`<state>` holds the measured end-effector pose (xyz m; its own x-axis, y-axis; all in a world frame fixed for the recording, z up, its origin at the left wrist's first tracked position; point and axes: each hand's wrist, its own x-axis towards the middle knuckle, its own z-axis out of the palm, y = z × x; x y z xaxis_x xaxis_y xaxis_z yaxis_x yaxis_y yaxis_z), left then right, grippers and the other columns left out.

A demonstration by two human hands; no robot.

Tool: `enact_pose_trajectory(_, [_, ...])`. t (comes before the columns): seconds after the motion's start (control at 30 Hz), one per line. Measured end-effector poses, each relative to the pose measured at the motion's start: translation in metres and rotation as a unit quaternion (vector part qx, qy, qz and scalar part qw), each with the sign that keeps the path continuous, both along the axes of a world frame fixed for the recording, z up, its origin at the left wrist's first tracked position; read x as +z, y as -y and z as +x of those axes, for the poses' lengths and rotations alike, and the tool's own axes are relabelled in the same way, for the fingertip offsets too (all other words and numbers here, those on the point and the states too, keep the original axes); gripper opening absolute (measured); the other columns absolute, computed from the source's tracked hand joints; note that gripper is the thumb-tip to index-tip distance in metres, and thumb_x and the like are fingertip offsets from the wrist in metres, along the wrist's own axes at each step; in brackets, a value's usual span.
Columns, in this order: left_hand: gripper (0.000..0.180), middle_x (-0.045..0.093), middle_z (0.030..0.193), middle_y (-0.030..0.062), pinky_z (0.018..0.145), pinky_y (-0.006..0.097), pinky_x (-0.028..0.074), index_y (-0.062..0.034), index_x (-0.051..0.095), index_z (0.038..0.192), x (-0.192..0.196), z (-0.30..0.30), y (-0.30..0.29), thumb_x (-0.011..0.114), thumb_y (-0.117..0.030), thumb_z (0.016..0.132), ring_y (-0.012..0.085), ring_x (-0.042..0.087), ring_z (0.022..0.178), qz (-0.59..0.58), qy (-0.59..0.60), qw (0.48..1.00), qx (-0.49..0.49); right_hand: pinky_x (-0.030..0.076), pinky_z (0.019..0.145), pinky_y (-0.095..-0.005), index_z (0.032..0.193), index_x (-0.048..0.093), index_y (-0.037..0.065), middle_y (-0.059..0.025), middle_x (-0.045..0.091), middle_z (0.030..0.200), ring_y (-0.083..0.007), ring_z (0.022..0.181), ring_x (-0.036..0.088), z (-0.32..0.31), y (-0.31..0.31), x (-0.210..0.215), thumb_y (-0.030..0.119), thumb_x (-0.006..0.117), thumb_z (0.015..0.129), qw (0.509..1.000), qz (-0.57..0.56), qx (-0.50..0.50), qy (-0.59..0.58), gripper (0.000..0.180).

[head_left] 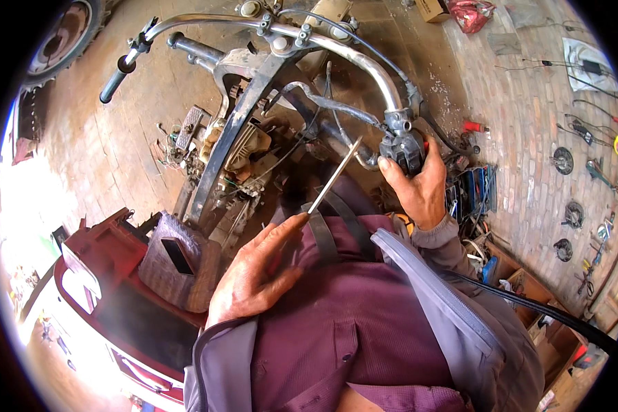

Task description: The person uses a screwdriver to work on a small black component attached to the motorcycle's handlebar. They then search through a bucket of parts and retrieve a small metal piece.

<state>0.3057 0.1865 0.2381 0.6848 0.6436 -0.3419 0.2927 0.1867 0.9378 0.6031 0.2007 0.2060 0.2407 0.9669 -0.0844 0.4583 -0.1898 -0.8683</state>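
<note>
A stripped motorcycle frame [237,134] stands before me, with its chrome handlebar [371,65] running across the top of the view. At the bar's right end is a black switch housing [406,152]. My right hand [424,189] is wrapped around that housing, thumb on the near side and fingers partly hidden behind it. My left hand [259,266], in front of my chest, grips a slim metal rod [335,176] like a screwdriver's shaft. The rod slants up and right, its tip short of the housing. Its lower end is hidden in the hand.
A red body part [110,250] at left bears a wrapped pad with a phone [177,255]. Tools in a blue case [477,189] and a wooden box [529,288] stand at right. Round parts [563,161], cables and pliers lie on the brick floor. A tyre [65,41] is far left.
</note>
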Motion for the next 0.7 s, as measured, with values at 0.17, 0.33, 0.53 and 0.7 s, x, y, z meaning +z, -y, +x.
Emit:
enact_pose_trajectory(0.17, [0.058, 0.063, 0.118, 0.0166, 0.104, 0.032, 0.040, 0.0035, 0.050, 0.131, 0.037, 0.006, -0.010, 0.055, 0.008, 0.073, 0.0213, 0.058, 0.116, -0.093, -0.017, 0.992, 0.078, 0.053, 0.070, -0.0306, 0.110, 0.053, -0.004, -0.0118, 0.069, 0.085, -0.0140, 0.077, 0.065, 0.001, -0.001, -0.003, 0.016, 0.080, 0.077, 1.000, 0.013, -0.002, -0.012, 0.047])
enact_pose_trajectory(0.33, [0.056, 0.066, 0.115, 0.0176, 0.103, 0.031, 0.041, 0.0053, 0.055, 0.125, 0.038, 0.006, -0.021, 0.051, 0.009, 0.069, 0.0224, 0.061, 0.114, -0.111, -0.013, 0.988, 0.109, 0.053, 0.070, -0.0306, 0.110, 0.053, -0.004, -0.0122, 0.069, 0.086, -0.0145, 0.076, 0.066, -0.002, -0.002, 0.001, 0.016, 0.080, 0.077, 1.000, 0.014, 0.005, -0.007, 0.047])
enact_pose_trajectory(0.53, [0.054, 0.069, 0.108, 0.0179, 0.098, 0.030, 0.044, 0.0067, 0.058, 0.122, 0.034, 0.007, -0.031, 0.053, 0.006, 0.069, 0.0223, 0.065, 0.107, -0.057, -0.014, 0.995, 0.087, 0.053, 0.070, -0.0306, 0.111, 0.053, -0.005, -0.0127, 0.069, 0.086, -0.0156, 0.077, 0.066, 0.003, 0.001, -0.009, 0.016, 0.080, 0.076, 0.999, 0.007, -0.005, -0.034, 0.049])
enact_pose_trajectory(0.7, [0.049, 0.070, 0.108, 0.0180, 0.092, 0.032, 0.049, 0.0050, 0.059, 0.124, 0.016, -0.003, -0.040, 0.057, 0.003, 0.075, 0.0245, 0.067, 0.102, -0.026, 0.018, 0.998, 0.047, 0.053, 0.070, -0.0315, 0.113, 0.053, -0.005, -0.0136, 0.070, 0.087, -0.0169, 0.077, 0.067, 0.001, 0.001, -0.008, 0.014, 0.080, 0.074, 1.000, 0.019, -0.013, -0.020, 0.051])
